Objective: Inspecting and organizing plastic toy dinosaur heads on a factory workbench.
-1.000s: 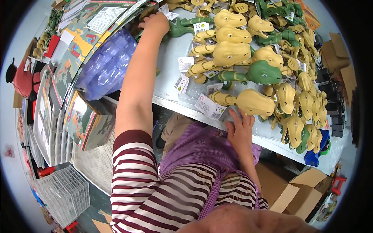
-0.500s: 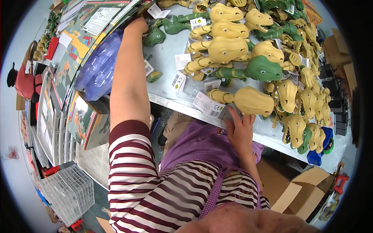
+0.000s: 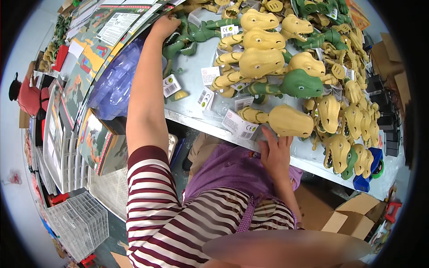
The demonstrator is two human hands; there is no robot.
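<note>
left hand (image 3: 164, 26) has its fingers closed on a green dinosaur toy (image 3: 178, 41) far across the surface (image 3: 192, 96). right hand (image 3: 275, 149) lies flat, fingers spread, by a yellow dinosaur toy (image 3: 286, 119). dragging the green one back could sweep neighbours off the edge.

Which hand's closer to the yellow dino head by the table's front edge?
Right. The right hand rests just below the yellow dinosaur head, fingertips touching it; the left hand is far off, on a green dinosaur.

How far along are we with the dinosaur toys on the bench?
Done: many tagged yellow dinosaurs lie piled on the bench. In hand: the left hand grips a green dinosaur at the far edge; the right hand rests by a yellow one. Left: flat boxes stand stacked, unfilled as far as visible.
</note>
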